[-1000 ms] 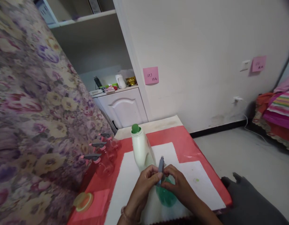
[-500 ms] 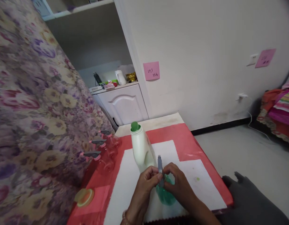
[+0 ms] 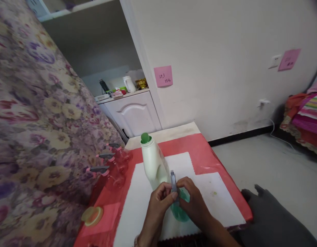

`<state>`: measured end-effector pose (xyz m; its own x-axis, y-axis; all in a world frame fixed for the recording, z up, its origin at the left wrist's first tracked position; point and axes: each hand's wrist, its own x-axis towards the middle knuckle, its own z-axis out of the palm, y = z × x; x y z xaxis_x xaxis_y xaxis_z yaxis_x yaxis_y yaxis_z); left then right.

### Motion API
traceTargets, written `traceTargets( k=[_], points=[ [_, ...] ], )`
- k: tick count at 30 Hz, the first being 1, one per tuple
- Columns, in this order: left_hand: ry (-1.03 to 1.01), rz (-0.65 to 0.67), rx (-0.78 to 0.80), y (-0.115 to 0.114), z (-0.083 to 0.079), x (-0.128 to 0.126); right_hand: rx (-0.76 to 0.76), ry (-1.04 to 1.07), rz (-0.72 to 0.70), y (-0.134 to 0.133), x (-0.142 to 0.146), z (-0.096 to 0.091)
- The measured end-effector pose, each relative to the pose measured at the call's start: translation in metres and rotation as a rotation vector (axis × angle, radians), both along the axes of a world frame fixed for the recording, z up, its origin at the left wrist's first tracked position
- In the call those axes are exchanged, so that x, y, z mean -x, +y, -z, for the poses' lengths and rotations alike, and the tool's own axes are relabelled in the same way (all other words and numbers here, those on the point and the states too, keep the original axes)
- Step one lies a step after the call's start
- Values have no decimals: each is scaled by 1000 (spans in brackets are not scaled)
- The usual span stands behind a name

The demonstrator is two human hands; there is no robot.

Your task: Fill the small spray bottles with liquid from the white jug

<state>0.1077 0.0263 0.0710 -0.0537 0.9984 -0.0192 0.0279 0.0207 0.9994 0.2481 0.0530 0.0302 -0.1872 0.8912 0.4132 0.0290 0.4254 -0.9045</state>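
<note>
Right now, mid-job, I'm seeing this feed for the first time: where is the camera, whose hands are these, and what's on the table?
There is no machine here. A person works with two bare hands, and the single camera sits on their head, looking forward and down. The left hand and right hand both have a grip on a small green spray bottle, with fingers at its grey spray head. Just behind it stands a white bottle with a green cap. Under them lie white sheets over a red cloth. At the left edge, against flowered fabric, stand pink spray bottles. A round yellowish lid lies near the front corner.
</note>
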Motion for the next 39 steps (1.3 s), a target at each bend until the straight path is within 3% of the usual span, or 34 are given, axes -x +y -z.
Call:
traceTargets(
  k=[3,13,21,28,35,39],
  points=[
    [11,12,-9,0,0,0,33,10,75,0,5,2],
    [76,-14,19,3,-7,-3,106,23,-17,0,2,-1],
    [62,8,18,3,-6,-4,183,66,109,-6,10,3],
    [64,24,-18,3,0,0,9,45,-120,-2,-2,2],
    [55,24,-27,1,1,0,43,62,94,-1,7,7],
    [35,30,-31,-1,2,0,17,77,-67,0,0,5]
  ],
)
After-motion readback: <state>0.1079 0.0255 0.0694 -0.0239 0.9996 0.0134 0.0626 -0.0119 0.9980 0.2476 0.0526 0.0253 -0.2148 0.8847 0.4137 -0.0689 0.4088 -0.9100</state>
